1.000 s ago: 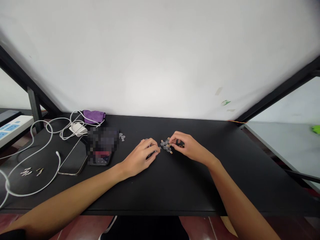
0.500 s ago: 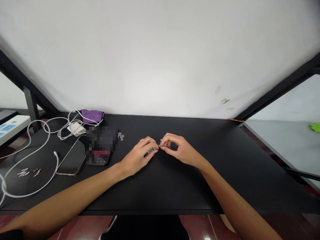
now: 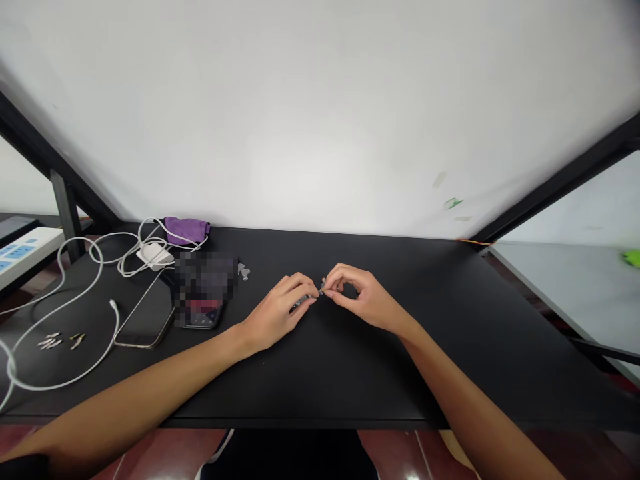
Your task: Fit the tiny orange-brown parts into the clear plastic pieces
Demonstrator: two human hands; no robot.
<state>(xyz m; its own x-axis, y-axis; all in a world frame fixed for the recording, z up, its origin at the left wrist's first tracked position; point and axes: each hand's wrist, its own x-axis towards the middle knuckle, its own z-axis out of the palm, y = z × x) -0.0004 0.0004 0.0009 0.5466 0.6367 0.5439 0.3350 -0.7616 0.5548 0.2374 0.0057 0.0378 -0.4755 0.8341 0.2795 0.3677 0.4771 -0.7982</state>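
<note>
My left hand (image 3: 283, 308) rests low over the black table, fingers curled and thumb pressed in. A small grey, shiny piece (image 3: 300, 302) shows between its thumb and fingers; its kind is too small to make out. Facing it, my right hand (image 3: 364, 295) pinches with thumb and forefinger at a tiny grey bit (image 3: 323, 288) between the two sets of fingertips. The fingertips of both hands almost meet. Whether the grey bits are one object or separate ones is hidden by the fingers.
To the left lie a phone (image 3: 146, 317), a second phone (image 3: 203, 316) partly blurred out, a white cable (image 3: 65, 387), a white charger (image 3: 155, 255) and a purple pouch (image 3: 187, 230). Small metal pieces (image 3: 51, 341) and grey scraps (image 3: 244, 272) are scattered there. A white wall (image 3: 310, 120) stands behind.
My right hand has shifted slightly, its fingers a little more closed at the tips, and more of the grey bit shows. My left hand stays nearly still. The view has moved slightly.
</note>
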